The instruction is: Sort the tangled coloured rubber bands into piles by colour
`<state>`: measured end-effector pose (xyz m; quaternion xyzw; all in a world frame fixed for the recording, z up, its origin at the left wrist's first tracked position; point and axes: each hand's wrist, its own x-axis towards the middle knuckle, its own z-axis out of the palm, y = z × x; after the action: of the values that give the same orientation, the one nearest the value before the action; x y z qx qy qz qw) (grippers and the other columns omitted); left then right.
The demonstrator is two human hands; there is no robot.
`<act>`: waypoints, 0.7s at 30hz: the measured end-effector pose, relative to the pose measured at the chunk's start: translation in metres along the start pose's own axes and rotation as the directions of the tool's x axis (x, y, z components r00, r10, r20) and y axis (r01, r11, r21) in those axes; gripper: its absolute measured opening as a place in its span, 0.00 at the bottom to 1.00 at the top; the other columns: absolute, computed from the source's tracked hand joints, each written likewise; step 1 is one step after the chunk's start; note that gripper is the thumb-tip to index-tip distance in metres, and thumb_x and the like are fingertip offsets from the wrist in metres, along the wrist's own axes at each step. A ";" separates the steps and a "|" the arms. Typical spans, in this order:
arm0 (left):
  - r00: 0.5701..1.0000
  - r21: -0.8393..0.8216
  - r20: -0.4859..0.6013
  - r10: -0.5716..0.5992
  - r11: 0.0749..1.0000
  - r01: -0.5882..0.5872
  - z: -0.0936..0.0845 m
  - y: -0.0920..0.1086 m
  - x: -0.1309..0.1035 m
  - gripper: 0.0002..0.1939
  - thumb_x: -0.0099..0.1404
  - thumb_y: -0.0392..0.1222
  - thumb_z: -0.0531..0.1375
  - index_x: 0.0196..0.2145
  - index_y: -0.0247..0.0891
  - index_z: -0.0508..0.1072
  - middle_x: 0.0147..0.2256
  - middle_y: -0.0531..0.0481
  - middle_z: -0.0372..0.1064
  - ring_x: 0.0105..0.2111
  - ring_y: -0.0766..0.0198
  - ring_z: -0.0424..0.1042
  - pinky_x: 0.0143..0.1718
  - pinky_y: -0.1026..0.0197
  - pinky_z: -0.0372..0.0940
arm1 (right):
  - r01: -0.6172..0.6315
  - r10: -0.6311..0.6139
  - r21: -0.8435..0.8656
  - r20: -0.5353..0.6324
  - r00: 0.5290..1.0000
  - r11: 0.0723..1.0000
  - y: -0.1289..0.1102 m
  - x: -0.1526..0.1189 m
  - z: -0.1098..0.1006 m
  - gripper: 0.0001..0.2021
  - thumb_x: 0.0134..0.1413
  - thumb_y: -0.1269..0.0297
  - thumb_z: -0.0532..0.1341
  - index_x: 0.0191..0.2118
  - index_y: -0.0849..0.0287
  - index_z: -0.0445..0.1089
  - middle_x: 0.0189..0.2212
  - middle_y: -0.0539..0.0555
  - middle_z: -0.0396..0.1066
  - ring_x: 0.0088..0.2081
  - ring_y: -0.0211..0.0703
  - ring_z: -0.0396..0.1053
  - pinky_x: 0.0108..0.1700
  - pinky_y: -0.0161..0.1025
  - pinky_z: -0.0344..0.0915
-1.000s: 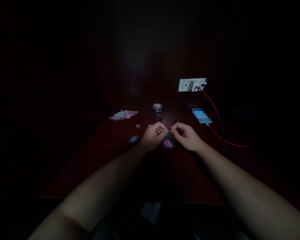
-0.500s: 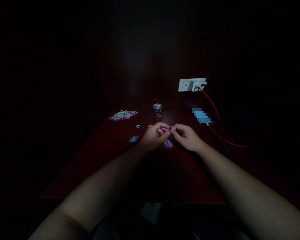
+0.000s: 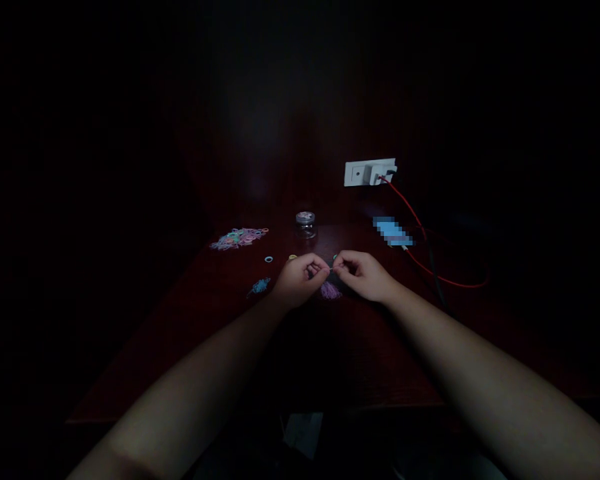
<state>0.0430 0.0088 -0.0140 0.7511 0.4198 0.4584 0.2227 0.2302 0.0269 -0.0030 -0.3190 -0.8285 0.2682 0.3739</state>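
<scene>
My left hand [image 3: 304, 277] and my right hand [image 3: 363, 273] meet above the dark red table, thumb and fingers of each pinched together. Between the fingertips runs a short, pale strand of a small rubber band [image 3: 331, 269]; the rest of it is hidden by the fingers. Just below them lies a heap of purple rubber bands [image 3: 331, 290]. To the left of my left hand is a small bunch of blue rubber bands [image 3: 260, 287]. A yellow band [image 3: 293, 257] and a green band [image 3: 335, 257] show partly behind the hands, and a light blue band [image 3: 269, 259] lies alone.
A larger heap of mixed-colour rubber bands [image 3: 239, 238] sits at the back left. A clear lidded jar [image 3: 306, 227] stands behind the hands. To the right lies a blurred phone [image 3: 393, 231] on a red cable [image 3: 445, 283], below a wall socket [image 3: 356, 174] with a plug.
The whole view has shifted slightly, so the table things appear further left. Both hands keep their pinch, and the left fingers look a little more curled.
</scene>
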 end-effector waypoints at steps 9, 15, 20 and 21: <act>0.998 -0.021 -0.065 -0.007 1.000 0.005 -0.002 -0.006 0.001 0.07 0.60 0.41 0.59 0.30 0.35 0.72 0.25 0.52 0.68 0.23 0.71 0.63 0.23 0.69 0.57 | 0.002 -0.002 -0.008 -0.034 0.999 1.000 0.004 0.000 -0.001 0.04 0.49 0.70 0.57 0.26 0.61 0.65 0.20 0.47 0.60 0.23 0.33 0.57 0.26 0.32 0.53; 0.999 -0.019 -0.044 -0.016 1.000 0.015 -0.001 -0.012 0.001 0.09 0.60 0.44 0.60 0.31 0.35 0.73 0.25 0.52 0.68 0.23 0.71 0.62 0.23 0.68 0.56 | 0.008 -0.005 0.037 -0.059 0.998 0.999 -0.006 0.000 0.003 0.07 0.52 0.63 0.59 0.32 0.61 0.67 0.22 0.48 0.63 0.24 0.34 0.59 0.26 0.31 0.55; 1.000 0.006 -0.013 -0.002 1.000 0.002 -0.001 -0.011 0.000 0.10 0.60 0.46 0.60 0.32 0.35 0.74 0.26 0.51 0.70 0.23 0.70 0.63 0.24 0.68 0.57 | 0.047 -0.052 -0.075 -0.068 0.996 0.996 -0.009 0.001 0.005 0.08 0.55 0.65 0.57 0.29 0.62 0.69 0.21 0.48 0.64 0.24 0.34 0.59 0.27 0.31 0.54; 1.000 0.011 -0.015 -0.002 1.000 0.002 -0.002 -0.011 0.000 0.10 0.60 0.46 0.60 0.32 0.36 0.74 0.26 0.51 0.70 0.23 0.70 0.64 0.24 0.68 0.58 | 0.048 -0.053 -0.085 -0.069 0.996 0.995 -0.009 0.002 0.004 0.08 0.55 0.65 0.57 0.29 0.62 0.69 0.21 0.48 0.64 0.24 0.33 0.59 0.27 0.31 0.54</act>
<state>0.0368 0.0144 -0.0211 0.7483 0.4248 0.4615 0.2157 0.2232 0.0216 0.0010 -0.3225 -0.8329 0.2126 0.3962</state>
